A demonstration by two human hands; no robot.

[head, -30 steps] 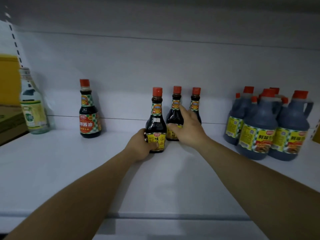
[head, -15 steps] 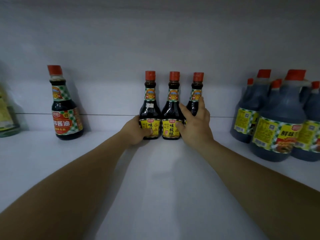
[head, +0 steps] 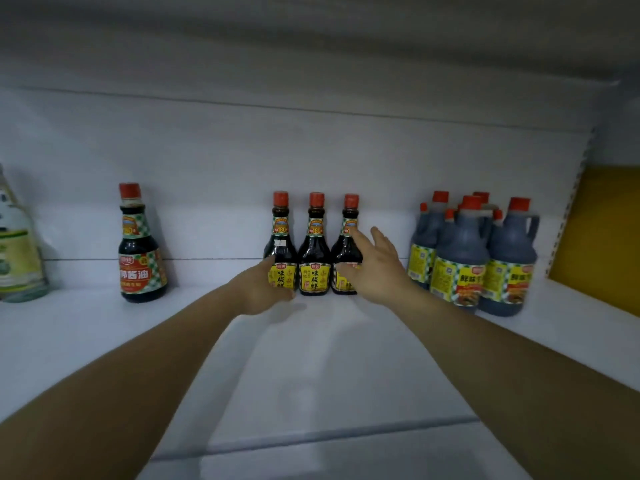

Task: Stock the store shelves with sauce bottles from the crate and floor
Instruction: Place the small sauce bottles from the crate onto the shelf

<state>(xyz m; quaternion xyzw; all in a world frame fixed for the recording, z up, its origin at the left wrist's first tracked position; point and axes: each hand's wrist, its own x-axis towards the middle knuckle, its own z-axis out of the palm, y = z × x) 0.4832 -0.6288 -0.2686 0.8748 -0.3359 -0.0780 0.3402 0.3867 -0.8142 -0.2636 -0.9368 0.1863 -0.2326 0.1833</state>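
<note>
Left grip on yellow-label bottle, jugs right

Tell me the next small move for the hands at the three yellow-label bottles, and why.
Probably let go and draw both hands back. The left bottle, middle bottle and right bottle stand upright in a tight row at the back of the shelf, labels forward. The left hand grips the left bottle low; the right hand rests open against the right bottle.

Of 3 shelved bottles, left hand grips the left bottle, right hand touches the right bottle.
</note>
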